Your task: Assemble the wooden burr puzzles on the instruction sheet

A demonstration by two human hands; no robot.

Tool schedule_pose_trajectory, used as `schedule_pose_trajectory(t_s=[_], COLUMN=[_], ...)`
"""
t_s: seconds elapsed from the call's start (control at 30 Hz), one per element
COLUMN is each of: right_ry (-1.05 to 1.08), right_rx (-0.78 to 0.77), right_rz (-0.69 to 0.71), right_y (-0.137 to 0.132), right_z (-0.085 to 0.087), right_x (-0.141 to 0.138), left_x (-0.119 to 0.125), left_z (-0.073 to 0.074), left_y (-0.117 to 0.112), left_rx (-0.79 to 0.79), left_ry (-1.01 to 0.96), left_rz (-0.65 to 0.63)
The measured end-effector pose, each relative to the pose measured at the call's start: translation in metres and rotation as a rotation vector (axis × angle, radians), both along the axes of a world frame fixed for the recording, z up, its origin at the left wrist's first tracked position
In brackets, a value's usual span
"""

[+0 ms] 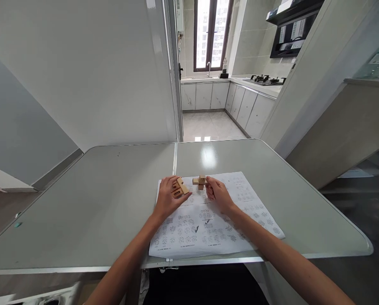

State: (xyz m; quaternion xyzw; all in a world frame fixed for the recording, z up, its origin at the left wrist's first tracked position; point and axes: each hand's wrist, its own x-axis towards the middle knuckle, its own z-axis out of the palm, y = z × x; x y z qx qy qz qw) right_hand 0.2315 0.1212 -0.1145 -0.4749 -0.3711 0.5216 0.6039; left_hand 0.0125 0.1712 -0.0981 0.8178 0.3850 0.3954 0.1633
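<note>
My left hand (168, 195) curls round several notched wooden puzzle pieces (180, 187), thumb along the near side and fingers over the far side. To the right of it, my right hand (218, 192) pinches the end of a small cross-shaped assembly of wooden puzzle pieces (200, 182). A gap separates the two groups of wood. Both hands are over the far part of a white instruction sheet (189, 218) printed with rows of small line diagrams. Whether the right-hand assembly touches the paper I cannot tell.
The grey-green folding table (113, 203) has a seam running up its middle and a metal edge. A small green object (18, 224) lies near its left edge. Beyond the table, a doorway opens onto a kitchen with white cabinets (204, 95) and a gas stove (266, 80).
</note>
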Motion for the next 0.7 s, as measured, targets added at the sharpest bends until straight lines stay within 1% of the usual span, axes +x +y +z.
schedule_pose_trajectory(t_s=[0.1, 0.27, 0.43, 0.53, 0.7], right_ry=[0.05, 0.044, -0.003, -0.094, -0.338], right_rx=[-0.032, -0.021, -0.009, 0.023, 0.063], right_rz=[-0.034, -0.023, -0.038, -0.095, -0.22], right_y=[0.0005, -0.0013, -0.0021, -0.0025, -0.002], right_z=[0.002, 0.0039, 0.005, 0.004, -0.0015], right_x=[0.0006, 0.0006, -0.0001, -0.0004, 0.002], left_x=[-0.0008, -0.0006, -0.0018, -0.0028, -0.0041], left_z=[-0.0032, -0.0071, -0.008, -0.0074, -0.008], left_y=[0.0018, 0.0008, 0.0006, 0.0008, 0.0022], left_rx=[0.05, 0.073, 0.1, 0.112, 0.115], left_ry=[0.115, 0.271, 0.344, 0.357, 0.383], left_rz=[-0.035, -0.126, -0.148, -0.152, -0.16])
